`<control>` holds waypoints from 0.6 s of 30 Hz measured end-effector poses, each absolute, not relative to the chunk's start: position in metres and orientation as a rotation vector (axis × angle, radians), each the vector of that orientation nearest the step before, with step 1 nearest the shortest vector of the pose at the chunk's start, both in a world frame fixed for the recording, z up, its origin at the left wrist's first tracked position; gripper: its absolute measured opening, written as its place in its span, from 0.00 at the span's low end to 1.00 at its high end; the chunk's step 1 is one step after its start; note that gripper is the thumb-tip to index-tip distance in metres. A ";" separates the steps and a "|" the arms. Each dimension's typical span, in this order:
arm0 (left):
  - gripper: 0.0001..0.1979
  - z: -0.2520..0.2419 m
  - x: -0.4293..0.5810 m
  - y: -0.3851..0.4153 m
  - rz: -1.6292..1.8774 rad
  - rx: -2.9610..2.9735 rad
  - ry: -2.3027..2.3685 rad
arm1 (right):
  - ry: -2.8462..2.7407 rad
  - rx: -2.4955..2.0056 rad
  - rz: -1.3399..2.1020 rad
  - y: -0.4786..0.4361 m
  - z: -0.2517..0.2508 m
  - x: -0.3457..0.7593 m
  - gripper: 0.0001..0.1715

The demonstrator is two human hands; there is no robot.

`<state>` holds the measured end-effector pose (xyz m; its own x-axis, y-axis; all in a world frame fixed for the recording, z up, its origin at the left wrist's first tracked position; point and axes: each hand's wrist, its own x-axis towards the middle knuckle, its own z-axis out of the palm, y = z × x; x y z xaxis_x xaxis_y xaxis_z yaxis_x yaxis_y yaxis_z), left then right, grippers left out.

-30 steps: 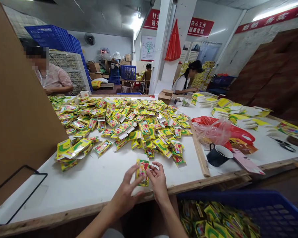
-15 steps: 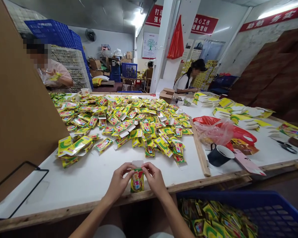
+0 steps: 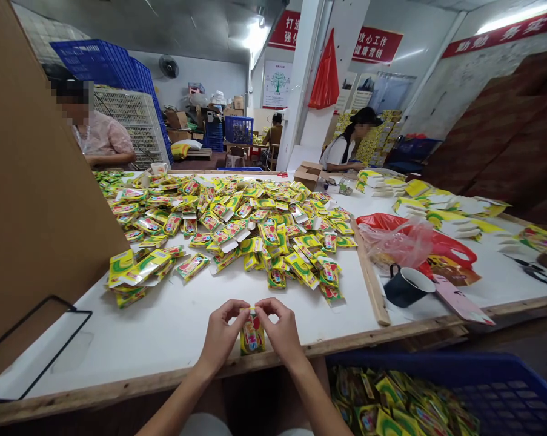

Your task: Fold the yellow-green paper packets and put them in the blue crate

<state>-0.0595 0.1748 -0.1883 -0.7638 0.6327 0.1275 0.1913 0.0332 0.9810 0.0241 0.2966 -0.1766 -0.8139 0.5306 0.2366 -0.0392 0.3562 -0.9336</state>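
Upright at the table's front edge stands a small yellow-green box (image 3: 252,334) with colourful lettering. My left hand (image 3: 224,332) pinches its top left corner, and my right hand (image 3: 278,330) pinches the top right corner. The fingertips of both hands nearly meet over the box's top edge, where no raised white flap shows. Beyond my hands a large heap of similar small boxes (image 3: 268,233) covers the middle of the white table (image 3: 164,330). Some boxes in the heap have white flaps sticking out. A smaller pile (image 3: 141,269) lies at the left.
Large cardboard (image 3: 41,200) and a black wire frame (image 3: 59,357) stand left. A wooden strip (image 3: 373,284), dark mug (image 3: 407,286), red bag (image 3: 455,249) and scissors (image 3: 534,269) lie right. A blue basket (image 3: 495,387) of boxes sits below. People sit beyond the table.
The white flap that stood up from the box top is no longer visible. My fingertips have come closer together over it. At the left, the other person's hands have lowered.
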 end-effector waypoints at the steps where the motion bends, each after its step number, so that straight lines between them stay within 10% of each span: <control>1: 0.13 -0.189 -0.060 0.176 1.795 0.803 1.970 | -2.119 -0.444 1.475 0.297 -0.177 0.022 0.09; 18: 0.15 -0.191 -0.084 0.157 1.635 1.172 2.255 | -2.118 -0.493 1.492 0.315 -0.168 0.063 0.12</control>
<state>-0.0840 0.1566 -0.1908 -0.6932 0.6412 0.3290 0.5121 0.1170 0.8509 0.0634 0.3146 -0.1679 -0.8099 0.5550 0.1900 0.0081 0.3344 -0.9424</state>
